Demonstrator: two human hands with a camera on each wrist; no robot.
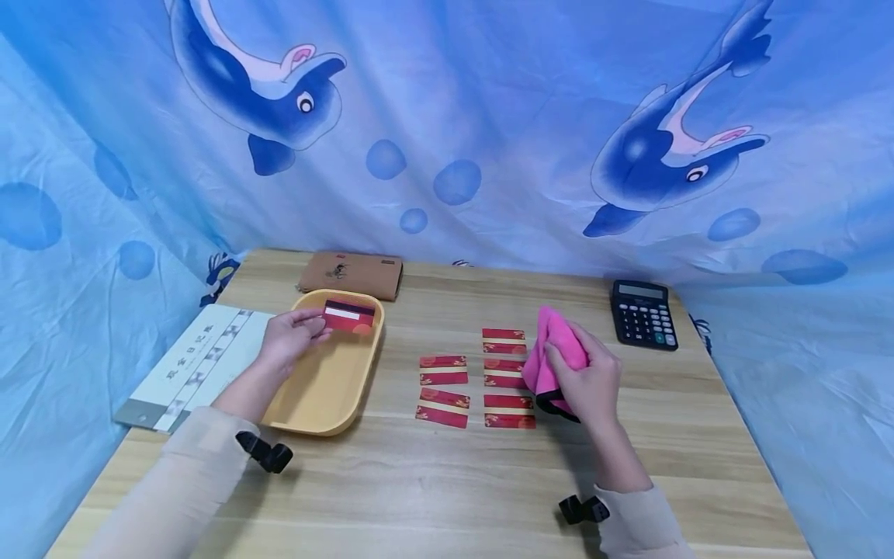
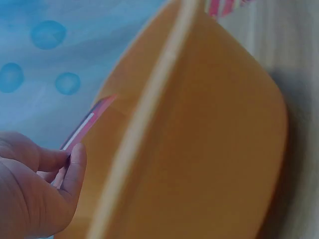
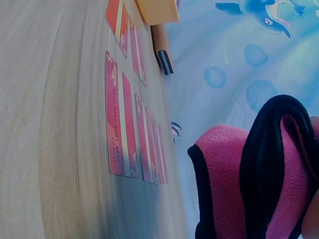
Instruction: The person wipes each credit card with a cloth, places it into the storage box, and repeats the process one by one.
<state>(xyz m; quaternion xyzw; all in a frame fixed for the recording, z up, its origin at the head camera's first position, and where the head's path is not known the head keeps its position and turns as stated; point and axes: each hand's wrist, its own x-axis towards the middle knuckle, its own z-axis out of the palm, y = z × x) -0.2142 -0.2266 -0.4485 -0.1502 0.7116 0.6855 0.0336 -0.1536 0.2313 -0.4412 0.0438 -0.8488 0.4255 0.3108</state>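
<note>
Over the yellow tray (image 1: 321, 392), my left hand (image 1: 288, 341) pinches a red bank card (image 1: 349, 317) between thumb and fingers. The card shows a dark stripe and a white strip; in the left wrist view the card (image 2: 88, 122) appears nearly edge-on above the tray's rim. My right hand (image 1: 594, 384) grips a folded pink cloth (image 1: 539, 365) with black edging, held just right of several red cards (image 1: 510, 401) on the table. In the right wrist view, the cloth (image 3: 227, 174) hangs above the tabletop. These cards lie in two columns, each red with a pale band.
A brown wallet (image 1: 356, 273) lies behind the tray. To the tray's left is a pale notebook (image 1: 202, 361), partly behind my left forearm. At the back right of the wooden table (image 1: 433, 497) sits a black calculator (image 1: 644, 314). A blue dolphin-print curtain (image 1: 447, 93) surrounds the table.
</note>
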